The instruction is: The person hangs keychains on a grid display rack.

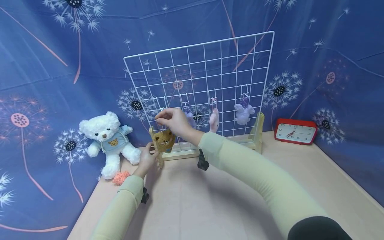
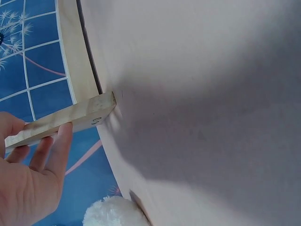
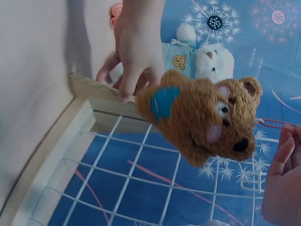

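My right hand (image 1: 180,123) pinches the red cord (image 3: 277,123) of a brown bear plush charm (image 1: 164,140). The bear hangs from the fingers in front of the lower left of a white wire grid (image 1: 198,44); in the right wrist view its blue patch and pink cheeks show. A white hook (image 3: 254,183) is on the grid near these fingers. Lower down, my left hand (image 1: 147,158) grips the wooden end post (image 2: 70,115) of the grid's stand, thumb on one side and fingers on the other.
Purple (image 1: 189,118), pink (image 1: 214,120) and lilac (image 1: 244,114) plush charms hang from hooks on the grid. To the left sit a white teddy bear (image 1: 112,143) and an orange yarn pompom (image 1: 121,178). A red clock (image 1: 295,131) stands at right. Patterned blue cloth (image 1: 345,100) backs the table.
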### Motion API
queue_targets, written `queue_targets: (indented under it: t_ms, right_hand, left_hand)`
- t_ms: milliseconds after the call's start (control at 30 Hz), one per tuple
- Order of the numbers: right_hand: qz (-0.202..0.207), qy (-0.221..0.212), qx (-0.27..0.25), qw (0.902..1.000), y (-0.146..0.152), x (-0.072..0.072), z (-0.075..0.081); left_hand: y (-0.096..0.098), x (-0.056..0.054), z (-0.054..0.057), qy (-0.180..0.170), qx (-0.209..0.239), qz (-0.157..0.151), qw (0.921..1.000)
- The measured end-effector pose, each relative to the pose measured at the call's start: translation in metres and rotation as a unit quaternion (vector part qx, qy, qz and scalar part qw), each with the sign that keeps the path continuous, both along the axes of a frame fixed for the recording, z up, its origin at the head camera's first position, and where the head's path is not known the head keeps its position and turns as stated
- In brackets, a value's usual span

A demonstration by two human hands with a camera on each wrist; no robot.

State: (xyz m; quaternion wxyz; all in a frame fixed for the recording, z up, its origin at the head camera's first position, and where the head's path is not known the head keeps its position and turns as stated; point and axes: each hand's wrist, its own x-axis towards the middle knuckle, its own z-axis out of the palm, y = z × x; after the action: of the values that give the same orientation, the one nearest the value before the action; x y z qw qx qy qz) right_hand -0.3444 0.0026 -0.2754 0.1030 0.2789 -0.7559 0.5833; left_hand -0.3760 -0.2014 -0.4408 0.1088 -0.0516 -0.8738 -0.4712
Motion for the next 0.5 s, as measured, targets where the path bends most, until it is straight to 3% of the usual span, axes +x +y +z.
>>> queue_targets:
  t_ms: [200, 500]
  right_hand:
    - [-0.004, 0.019, -0.015, 0.9997, -0.002, -0.003, 0.01]
    - [-0.049, 0.048, -0.026, 0.9973, -0.007, -0.013, 0.016]
  left_hand:
    - [-0.001, -0.001, -0.001, -0.004, 0.005, -0.006, 1.0]
    - [0.0, 0.001, -0.001, -0.004, 0.007, -0.005, 1.0]
